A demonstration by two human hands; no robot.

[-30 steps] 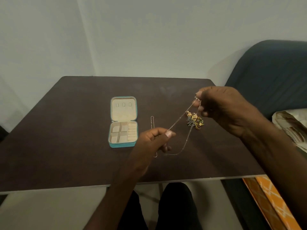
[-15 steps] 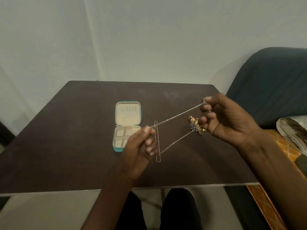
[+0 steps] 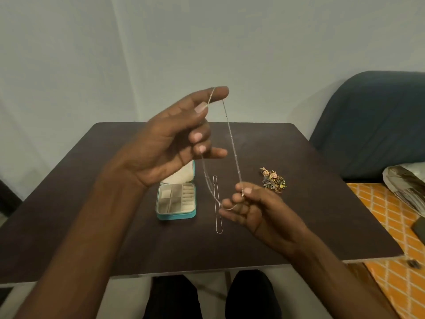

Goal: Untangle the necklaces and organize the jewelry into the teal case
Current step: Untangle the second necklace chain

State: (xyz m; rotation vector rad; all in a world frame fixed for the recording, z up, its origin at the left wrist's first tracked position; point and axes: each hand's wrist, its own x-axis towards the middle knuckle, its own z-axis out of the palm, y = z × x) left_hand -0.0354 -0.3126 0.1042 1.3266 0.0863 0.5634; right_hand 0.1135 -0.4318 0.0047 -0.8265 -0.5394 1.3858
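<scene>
- No brand, label or writing can be read on anything in view.
- Dark brown table (image 3: 92,215) stands against a pale wall (image 3: 253,54); a dark blue seat (image 3: 372,125) and an orange patterned cloth (image 3: 391,226) lie to the right.
- Raised above the table, the left hand (image 3: 170,139) pinches a thin chain (image 3: 232,139) between thumb and forefinger, its other fingers loosely curled; one strand runs past the lower fingertips.
- Lower and nearer, the right hand (image 3: 250,208) pinches the chain's other end between thumb and forefinger, and the slack loops under its curled fingers.
- Between the two hands the chain hangs in a long loop, clear of the table.
- Open on the table, the teal case (image 3: 177,201) sits partly behind the left hand, its cream compartments showing.
- Just right of the case a second chain (image 3: 217,203) lies flat, folded into a narrow strip.
- Further right, a small heap of gold and coloured pieces (image 3: 273,180) rests on the table, apart from both hands.
</scene>
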